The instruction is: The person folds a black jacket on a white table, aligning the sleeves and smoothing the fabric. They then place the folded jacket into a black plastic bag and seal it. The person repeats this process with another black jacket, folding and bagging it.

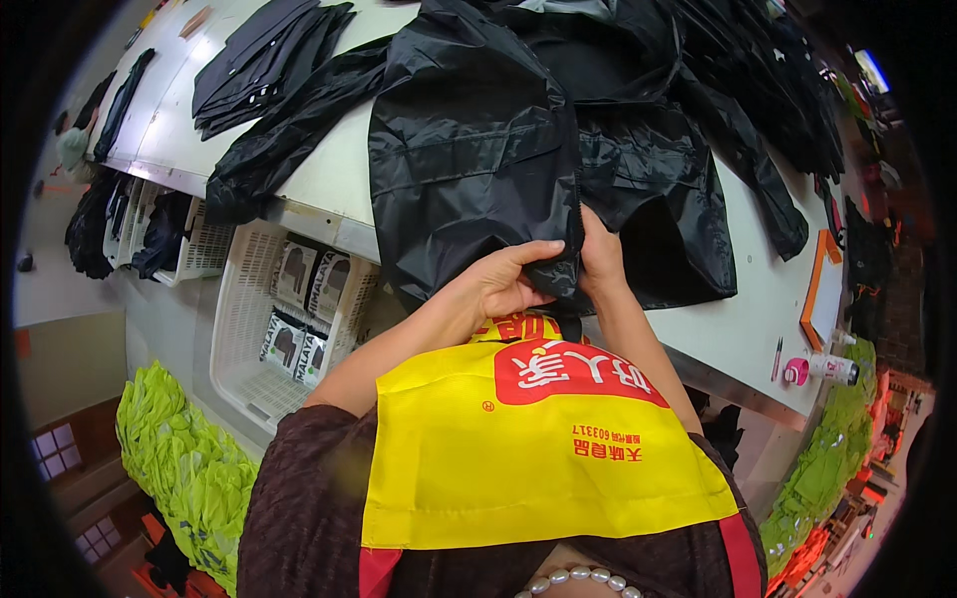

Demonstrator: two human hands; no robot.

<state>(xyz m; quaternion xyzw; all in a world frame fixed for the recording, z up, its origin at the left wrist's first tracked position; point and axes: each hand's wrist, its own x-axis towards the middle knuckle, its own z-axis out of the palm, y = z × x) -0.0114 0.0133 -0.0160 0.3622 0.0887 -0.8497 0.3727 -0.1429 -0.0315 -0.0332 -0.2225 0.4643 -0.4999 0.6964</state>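
A black, shiny rain jacket point(469, 149) lies front up across the white table point(334, 189), its sleeves spread to both sides and its lower hem hanging toward me at the near edge. My left hand point(510, 281) is closed on the bottom corner of the left front panel, thumb on top and fingers curled under. Right beside it, my right hand point(600, 254) grips the front opening edge a little higher up, where a zipper line seems to run. Its fingertips are partly hidden by the fabric. The right front panel lies open past my right hand.
A stack of folded black garments point(264, 65) sits at the far left. Below the table, a white plastic basket point(231, 334) holds several packaged items point(294, 274). Bright green bundles point(179, 458) lie at lower left. An orange-edged board point(821, 284) and a bottle point(835, 369) are at right.
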